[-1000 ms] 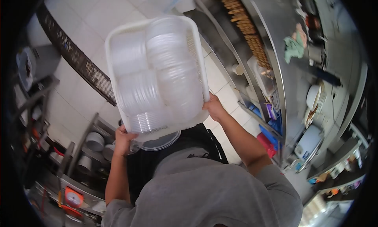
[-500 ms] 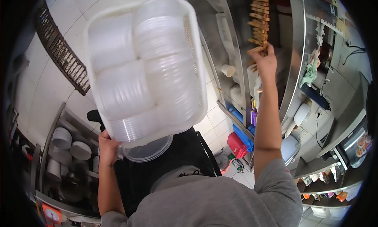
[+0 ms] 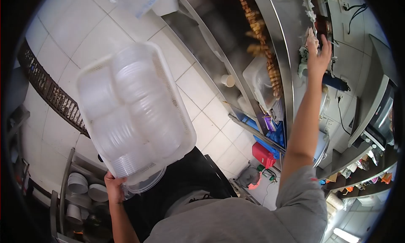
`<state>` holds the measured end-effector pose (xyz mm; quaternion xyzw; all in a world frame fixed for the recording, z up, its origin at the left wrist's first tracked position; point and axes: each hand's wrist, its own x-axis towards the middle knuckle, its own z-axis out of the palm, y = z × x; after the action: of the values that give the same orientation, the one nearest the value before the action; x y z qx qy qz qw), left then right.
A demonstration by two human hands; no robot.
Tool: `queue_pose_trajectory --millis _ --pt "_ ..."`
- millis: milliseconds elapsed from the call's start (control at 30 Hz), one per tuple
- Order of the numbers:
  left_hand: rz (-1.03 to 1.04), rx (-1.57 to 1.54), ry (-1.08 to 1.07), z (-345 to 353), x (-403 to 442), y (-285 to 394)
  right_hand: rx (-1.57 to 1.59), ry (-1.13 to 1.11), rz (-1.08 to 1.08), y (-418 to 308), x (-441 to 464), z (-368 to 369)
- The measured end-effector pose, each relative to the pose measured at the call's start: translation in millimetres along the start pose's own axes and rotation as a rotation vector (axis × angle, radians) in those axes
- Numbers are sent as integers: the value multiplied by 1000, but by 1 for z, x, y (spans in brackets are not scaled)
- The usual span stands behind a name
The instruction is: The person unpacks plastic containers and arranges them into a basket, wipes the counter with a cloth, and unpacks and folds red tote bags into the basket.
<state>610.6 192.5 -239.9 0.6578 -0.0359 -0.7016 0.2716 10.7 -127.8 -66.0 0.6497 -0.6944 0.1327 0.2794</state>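
Note:
My left hand (image 3: 114,186) is closed on the near corner of a white plastic basket (image 3: 190,135). Stacks of clear plastic containers or lids (image 3: 135,103) fill the basket, which tilts in front of my body. Below its near edge shows a larger clear round lid or tub (image 3: 147,183). My right hand (image 3: 319,57) reaches over the steel counter with fingers spread and nothing visibly held. Close by lie a green and white cloth (image 3: 303,59) and a dark blue roll-shaped thing (image 3: 335,82). On the shelf side hangs a blurred string of small brown wooden pieces (image 3: 263,40).
A steel shelf unit (image 3: 215,44) stands ahead, holding a paper cup (image 3: 228,80) and a clear plastic box (image 3: 259,78). A red container (image 3: 263,154) is on the floor at right. White bowls (image 3: 78,183) fill a rack at left. A floor drain grate (image 3: 50,89) curves along the tiles.
My right hand has let go of the brown wooden string and moved right, over the counter. The string hangs blurred. The basket sits lower and further left in view, still in my left hand.

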Motion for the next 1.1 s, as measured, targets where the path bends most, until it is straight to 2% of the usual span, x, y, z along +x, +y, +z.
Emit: queue_pose_trajectory --millis 67,133,167,233,300,367,433,533,633,733,767,800,833,933,1100 --pt "-9 -5 7 2 -2 -2 212 -140 142 96 -5 62" --pt "-15 -22 0 6 -2 -4 221 -216 153 88 -13 65" --pt "-22 -24 -10 6 -2 -3 120 -217 100 43 -27 30" --pt "-29 -31 7 11 1 -1 280 -187 234 -25 -60 -13" --pt "-15 -37 -9 7 10 -8 276 -186 71 -82 -90 -44" --pt "-26 -22 -11 5 12 -3 355 -317 -6 -138 -115 -53" --pt "-13 11 12 1 18 3 464 -384 -70 -161 -135 -14" --pt "15 56 103 -9 25 -6 160 -395 -11 -122 -161 91" --pt "34 47 176 -10 36 -13 67 -295 362 -61 -205 199" --pt "-30 47 231 -10 56 -38 -566 -113 103 15 -278 311" --pt "-19 13 260 0 62 -45 -734 -405 313 61 -290 351" --pt "-3 -21 288 12 68 -51 -627 -408 639 68 -277 356" --pt "19 -54 314 24 75 -55 -531 -382 783 70 -262 358" --pt "-33 -134 369 51 89 -74 -221 -275 853 91 -197 377" --pt "-109 -165 384 55 98 -122 216 -171 862 123 -93 415"
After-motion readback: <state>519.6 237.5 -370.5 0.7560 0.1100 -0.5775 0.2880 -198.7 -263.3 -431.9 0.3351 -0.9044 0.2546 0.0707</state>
